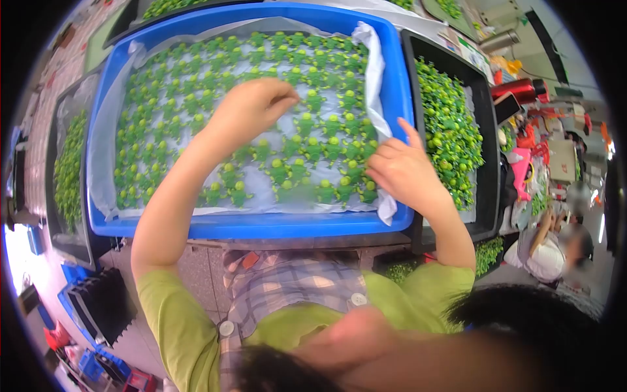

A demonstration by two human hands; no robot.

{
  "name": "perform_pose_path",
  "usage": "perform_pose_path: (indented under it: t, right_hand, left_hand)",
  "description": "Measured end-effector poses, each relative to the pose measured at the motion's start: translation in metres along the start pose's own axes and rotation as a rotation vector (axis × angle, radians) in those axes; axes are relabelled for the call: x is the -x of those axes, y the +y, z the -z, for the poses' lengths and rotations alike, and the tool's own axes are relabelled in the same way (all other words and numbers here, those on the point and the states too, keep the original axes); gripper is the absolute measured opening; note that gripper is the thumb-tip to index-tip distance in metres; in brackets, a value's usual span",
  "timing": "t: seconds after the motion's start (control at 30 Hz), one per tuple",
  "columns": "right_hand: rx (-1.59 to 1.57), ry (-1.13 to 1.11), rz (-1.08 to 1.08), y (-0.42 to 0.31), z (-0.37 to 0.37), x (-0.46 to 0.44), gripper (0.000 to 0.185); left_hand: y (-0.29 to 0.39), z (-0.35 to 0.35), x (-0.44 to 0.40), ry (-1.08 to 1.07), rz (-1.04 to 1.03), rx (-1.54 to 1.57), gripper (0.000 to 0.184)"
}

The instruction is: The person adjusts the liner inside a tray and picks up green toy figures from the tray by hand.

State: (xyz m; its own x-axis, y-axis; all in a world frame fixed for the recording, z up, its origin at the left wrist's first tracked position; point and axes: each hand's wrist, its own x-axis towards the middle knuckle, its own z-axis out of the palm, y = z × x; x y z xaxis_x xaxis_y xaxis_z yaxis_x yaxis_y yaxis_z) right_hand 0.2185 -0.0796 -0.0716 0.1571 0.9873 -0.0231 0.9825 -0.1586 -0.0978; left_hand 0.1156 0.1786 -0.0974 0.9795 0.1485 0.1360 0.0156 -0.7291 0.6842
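A large blue tray (274,227), lined with white sheeting (261,186), holds many small green figures (313,150) with yellow-green round heads, laid out in loose rows. Over the middle of the tray hovers my left hand (251,108), thumb and forefinger pinched together; anything between them is too small to make out. My right hand (408,173) is at the tray's right side, over the edge of the lining. Its thumb and forefinger are drawn together with the little finger raised, and its fingertips hide whatever they may hold.
To the right, a black tray (493,163) holds a heap of similar green pieces (447,124). Another dark tray (52,189) with green pieces stands at the left. A phone (507,107) and a red cylinder (519,90) lie beyond the right tray. Another person (545,255) sits far right.
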Motion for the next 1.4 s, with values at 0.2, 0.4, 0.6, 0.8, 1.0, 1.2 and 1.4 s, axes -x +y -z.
perform_pose_path:
  t: [0.2,0.4,0.6,0.8,1.0,1.2,1.4]
  right_hand:
    - [0.031,-0.019,-0.12,0.006,0.004,0.0,0.009]
    - [-0.027,0.048,-0.118,0.015,-0.003,-0.006,0.004]
    - [-0.002,0.165,-0.089,0.017,-0.011,-0.017,0.004]
    - [0.037,0.183,-0.06,0.018,-0.015,-0.035,0.004]
    - [-0.045,0.156,0.134,-0.01,-0.002,-0.094,0.004]
    - [-0.073,0.0,0.358,-0.044,-0.017,-0.156,0.007]
    - [-0.21,0.036,0.387,-0.054,-0.041,-0.202,0.008]
  left_hand:
    - [0.017,0.046,-0.004,0.274,-0.088,-0.115,0.015]
    - [0.024,0.083,0.014,0.29,-0.113,-0.239,0.013]
    - [-0.048,0.115,0.052,0.318,0.227,-0.272,0.019]
    - [-0.092,0.135,0.073,0.337,0.4,-0.165,0.025]
    - [-0.126,0.148,0.091,0.482,0.399,0.026,0.027]
    - [-0.124,0.154,0.094,0.59,0.404,0.038,0.025]
    - [-0.121,0.158,0.095,0.603,0.345,0.144,0.023]
